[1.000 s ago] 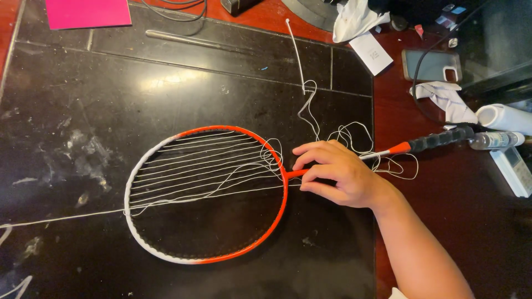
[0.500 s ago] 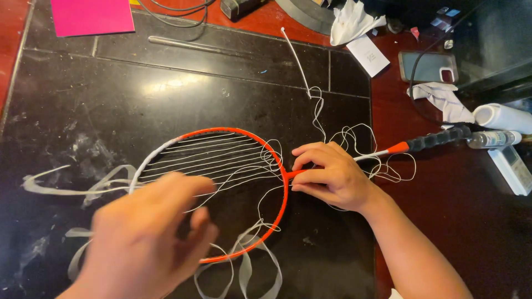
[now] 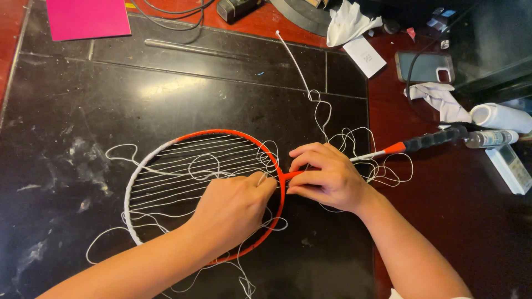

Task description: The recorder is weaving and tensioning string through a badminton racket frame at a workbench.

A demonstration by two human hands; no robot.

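racket (image 3: 166, 149): orange-and-white badminton frame, flat on the black table (image 3: 66, 99), half strung
left hand (image 3: 235, 207): pinched shut on the loose white string (image 3: 202, 166) at the throat
right hand (image 3: 327, 177): clamped on the throat
step: looks like mid-stringing; next pass needs slack fed through

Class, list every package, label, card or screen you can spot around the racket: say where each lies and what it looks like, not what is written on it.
Phone: far right on the red table, flat grey rectangle.
Paper card: left of the phone, white, small dark print.
Small device: right edge, white box with pale screen.
Pink sheet: top left, plain rectangle.
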